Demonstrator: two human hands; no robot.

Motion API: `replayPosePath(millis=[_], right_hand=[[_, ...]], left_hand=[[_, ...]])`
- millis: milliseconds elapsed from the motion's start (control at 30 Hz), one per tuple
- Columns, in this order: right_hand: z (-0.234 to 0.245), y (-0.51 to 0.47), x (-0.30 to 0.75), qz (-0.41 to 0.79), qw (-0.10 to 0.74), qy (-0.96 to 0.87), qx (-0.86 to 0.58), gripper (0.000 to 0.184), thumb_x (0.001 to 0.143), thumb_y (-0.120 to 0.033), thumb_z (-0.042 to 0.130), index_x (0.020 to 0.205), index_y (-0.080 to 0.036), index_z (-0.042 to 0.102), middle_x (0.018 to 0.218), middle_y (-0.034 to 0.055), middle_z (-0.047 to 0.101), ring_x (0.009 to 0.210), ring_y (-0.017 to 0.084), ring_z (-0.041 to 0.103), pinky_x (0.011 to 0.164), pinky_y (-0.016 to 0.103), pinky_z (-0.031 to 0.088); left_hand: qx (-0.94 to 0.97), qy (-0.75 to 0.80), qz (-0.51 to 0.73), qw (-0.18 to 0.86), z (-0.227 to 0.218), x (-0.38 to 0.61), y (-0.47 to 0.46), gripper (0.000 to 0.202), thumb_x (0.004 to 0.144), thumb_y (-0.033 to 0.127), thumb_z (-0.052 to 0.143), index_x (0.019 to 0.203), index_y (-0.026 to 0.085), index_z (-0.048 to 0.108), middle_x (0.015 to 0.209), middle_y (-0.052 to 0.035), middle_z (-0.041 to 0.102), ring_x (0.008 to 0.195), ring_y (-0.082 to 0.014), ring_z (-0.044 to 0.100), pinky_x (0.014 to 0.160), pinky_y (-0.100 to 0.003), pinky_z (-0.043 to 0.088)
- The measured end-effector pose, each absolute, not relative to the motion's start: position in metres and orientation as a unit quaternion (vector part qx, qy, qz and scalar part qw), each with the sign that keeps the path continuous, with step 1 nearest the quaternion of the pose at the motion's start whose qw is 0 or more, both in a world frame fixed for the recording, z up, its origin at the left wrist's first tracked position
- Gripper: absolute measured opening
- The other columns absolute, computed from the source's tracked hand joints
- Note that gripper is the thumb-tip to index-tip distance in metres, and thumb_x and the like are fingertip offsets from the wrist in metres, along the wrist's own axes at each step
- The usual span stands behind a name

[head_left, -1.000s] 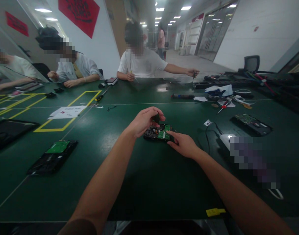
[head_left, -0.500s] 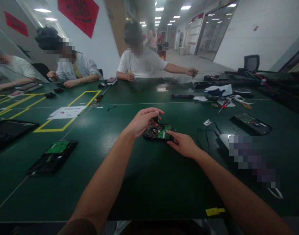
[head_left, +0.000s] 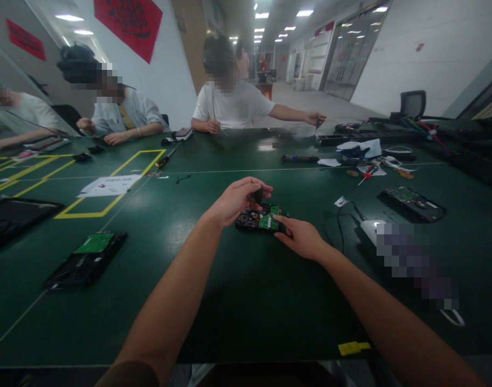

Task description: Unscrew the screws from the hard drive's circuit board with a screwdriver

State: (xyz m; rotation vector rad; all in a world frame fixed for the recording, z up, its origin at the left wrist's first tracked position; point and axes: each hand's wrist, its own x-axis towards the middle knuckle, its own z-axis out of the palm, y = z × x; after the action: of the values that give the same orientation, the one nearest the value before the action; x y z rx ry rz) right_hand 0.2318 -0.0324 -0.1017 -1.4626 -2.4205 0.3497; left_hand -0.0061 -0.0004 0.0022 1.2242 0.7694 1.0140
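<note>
Watching the middle of the green table (head_left: 246, 301), we've got our left hand (head_left: 233, 201) curled over the small hard drive (head_left: 258, 220), fingers and thumb closed tight round a dark tool handle (head_left: 257, 194) that stands upright on it. Our right hand (head_left: 304, 239) lies flat and spread, gripping nothing, with its forefinger pressing on the drive's near right corner, just beside the green circuit board (head_left: 268, 221).

And what's changed? Very little in place, a bit in grip. Half a second ago a sliver of yellow showed by the handle between our fingers; now the thumb has rolled across and covered it, much as it sat a second back. We read that as the handle being twisted back and forth on one spot. The drive hasn't budged and the right hand hasn't lifted, so our judgement is that the work stays at this same point on the board. The tip itself is hidden under our fingers.

Round about: another opened drive (head_left: 87, 258) lies well off to our left, a third (head_left: 413, 203) to the right beyond a black cable (head_left: 345, 215), and a person in a white shirt (head_left: 233, 105) works at the far edge.
</note>
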Motion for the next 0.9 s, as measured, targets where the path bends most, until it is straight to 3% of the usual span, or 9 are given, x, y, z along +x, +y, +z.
replayPosePath(millis=[200,400,567,733,900], right_hand=[[-0.1020,-0.0330,0.2322,0.125,0.149,-0.839,-0.508,0.052,0.100,-0.042,0.060,0.149,-0.026,0.052,0.088,0.0022,0.068,0.071,0.017,0.058,0.061,0.028,0.030],[-0.1026,-0.0329,0.2328,0.126,0.157,-0.840,-0.505,0.051,0.100,-0.042,0.060,0.148,-0.027,0.053,0.088,0.0020,0.067,0.071,0.017,0.057,0.061,0.029,0.030],[-0.1051,-0.0314,0.2330,0.124,0.157,-0.841,-0.503,0.051,0.100,-0.043,0.061,0.148,-0.027,0.053,0.087,0.0013,0.067,0.070,0.016,0.056,0.061,0.028,0.029],[-0.1029,-0.0325,0.2330,0.130,0.152,-0.841,-0.503,0.052,0.100,-0.043,0.060,0.149,-0.028,0.052,0.088,0.0013,0.066,0.070,0.016,0.056,0.061,0.028,0.030],[-0.1002,-0.0339,0.2320,0.135,0.147,-0.837,-0.510,0.053,0.100,-0.043,0.060,0.150,-0.028,0.051,0.088,0.0016,0.066,0.071,0.016,0.057,0.061,0.028,0.030]], left_hand=[[0.573,0.360,0.446,0.586,0.0050,-0.0082,-0.0001,0.019,0.089,0.027,0.060,0.091,0.015,0.074,0.107,-0.0110,0.067,0.099,-0.0200,0.060,0.061,-0.024,0.048],[0.541,0.327,0.450,0.631,0.0014,-0.0063,0.0019,0.018,0.092,0.026,0.057,0.100,0.017,0.071,0.093,-0.0085,0.067,0.092,-0.0194,0.063,0.067,-0.028,0.052],[0.542,0.322,0.456,0.628,-0.0017,-0.0052,0.0029,0.018,0.095,0.032,0.059,0.095,0.017,0.069,0.095,-0.0083,0.067,0.093,-0.0192,0.064,0.070,-0.029,0.053],[0.584,0.347,0.440,0.587,-0.0007,-0.0046,0.0013,0.017,0.089,0.034,0.069,0.092,0.018,0.072,0.094,-0.0061,0.068,0.087,-0.0159,0.061,0.066,-0.025,0.047],[0.610,0.381,0.432,0.544,0.0020,-0.0074,0.0004,0.020,0.087,0.034,0.069,0.096,0.019,0.079,0.105,-0.0078,0.072,0.089,-0.0168,0.060,0.065,-0.025,0.045]])
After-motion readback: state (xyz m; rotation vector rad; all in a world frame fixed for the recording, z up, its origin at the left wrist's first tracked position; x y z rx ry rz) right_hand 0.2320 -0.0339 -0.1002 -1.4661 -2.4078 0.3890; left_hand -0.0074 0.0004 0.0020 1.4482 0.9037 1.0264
